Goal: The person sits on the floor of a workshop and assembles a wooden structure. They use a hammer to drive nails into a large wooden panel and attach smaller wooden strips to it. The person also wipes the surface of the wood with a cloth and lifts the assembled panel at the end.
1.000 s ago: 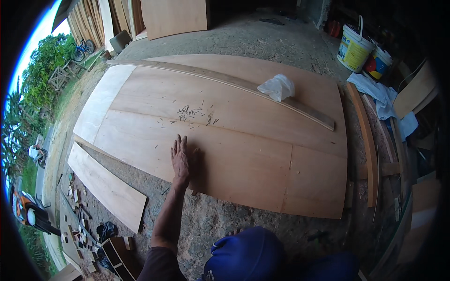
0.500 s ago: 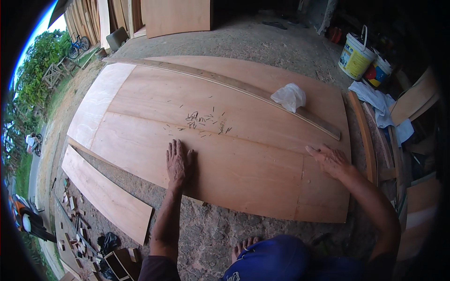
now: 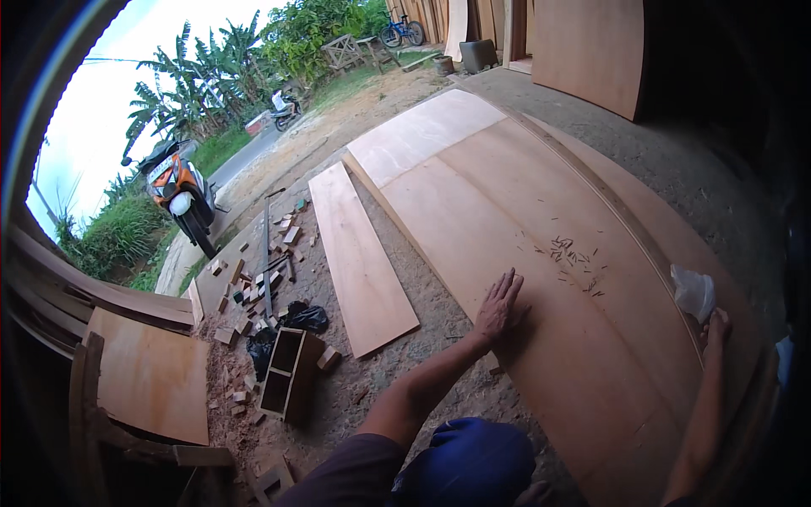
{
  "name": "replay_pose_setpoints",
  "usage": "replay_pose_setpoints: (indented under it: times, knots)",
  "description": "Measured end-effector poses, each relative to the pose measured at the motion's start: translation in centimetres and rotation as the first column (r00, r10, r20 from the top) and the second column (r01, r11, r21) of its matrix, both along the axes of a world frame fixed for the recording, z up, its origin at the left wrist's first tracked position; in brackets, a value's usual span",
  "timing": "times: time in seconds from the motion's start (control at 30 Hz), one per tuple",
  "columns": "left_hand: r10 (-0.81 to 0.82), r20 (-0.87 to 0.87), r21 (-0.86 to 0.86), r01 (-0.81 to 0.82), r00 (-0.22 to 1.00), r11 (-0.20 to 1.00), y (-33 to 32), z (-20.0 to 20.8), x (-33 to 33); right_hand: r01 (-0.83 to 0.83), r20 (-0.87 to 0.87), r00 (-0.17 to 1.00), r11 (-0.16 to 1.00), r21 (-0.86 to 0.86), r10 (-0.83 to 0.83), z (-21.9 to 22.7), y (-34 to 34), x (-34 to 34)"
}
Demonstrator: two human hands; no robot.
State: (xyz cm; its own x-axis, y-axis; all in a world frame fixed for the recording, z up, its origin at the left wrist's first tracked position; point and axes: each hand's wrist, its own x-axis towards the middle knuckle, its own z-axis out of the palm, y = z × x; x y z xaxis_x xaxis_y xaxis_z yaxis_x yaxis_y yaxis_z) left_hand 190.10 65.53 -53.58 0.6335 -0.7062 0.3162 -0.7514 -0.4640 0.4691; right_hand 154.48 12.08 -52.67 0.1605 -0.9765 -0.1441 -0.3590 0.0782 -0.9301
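A large plywood panel [image 3: 473, 194] lies in front of me, with several small dark nails [image 3: 570, 253] loose on its surface. My left hand [image 3: 500, 311] rests flat on the panel near its left edge, fingers stretched, holding nothing. At the right, my right hand [image 3: 718, 326] is closed at the lower end of a crumpled clear plastic bag [image 3: 691, 289]; its fingertips are partly hidden. Beside the bag, a long wooden strip [image 3: 583, 173] runs along the panel.
Left of the panel, a narrow plywood board [image 3: 361, 262] lies on rough ground. Nearby are scattered wood offcuts [image 3: 291, 235], a black plastic bag [image 3: 306, 317] and a small wooden box frame [image 3: 283, 376]. Farther off stand a motorbike [image 3: 182, 194] and a blue bicycle [image 3: 401, 32].
The view has swung left, showing more road and ground. My right hand has moved from the bare panel to the plastic bag. My left hand stays flat on the plywood.
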Motion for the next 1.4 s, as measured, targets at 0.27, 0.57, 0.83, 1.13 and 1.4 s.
replay_pose_setpoints:
  times: [0.27, 0.57, 0.83, 1.13, 1.4]
  knots:
    - [0.226, -0.093, 0.176, -0.208, 0.970, 0.962, 3.5, 4.2, -4.0, 0.148, -0.538, 0.782, 0.932, -0.329, -0.315, 0.2, 10.3, 9.7]
    - [0.249, -0.090, 0.218, -0.225, 0.964, 0.950, 4.3, 4.9, -2.9, -0.032, -0.409, 0.903, 0.928, -0.372, -0.133, -3.5, 8.5, 7.6]
    - [0.197, -0.146, 0.123, -0.180, 0.969, 0.976, 6.2, 3.6, -1.3, -0.197, -0.374, 0.924, 0.746, -0.636, -0.075, 0.9, 10.2, 11.1]
    - [0.229, -0.159, 0.134, -0.209, 0.960, 0.969, 8.1, 3.2, 2.2, -0.821, -0.035, 0.535, 0.510, -0.256, 0.844, 6.0, 35.7, 13.5]
    - [0.050, 0.003, 0.463, -0.046, 0.999, 0.885, 4.0, -0.1, 4.7, -0.946, -0.637, 0.318, 0.186, -0.267, 0.703, 3.0, 40.5, 10.2]
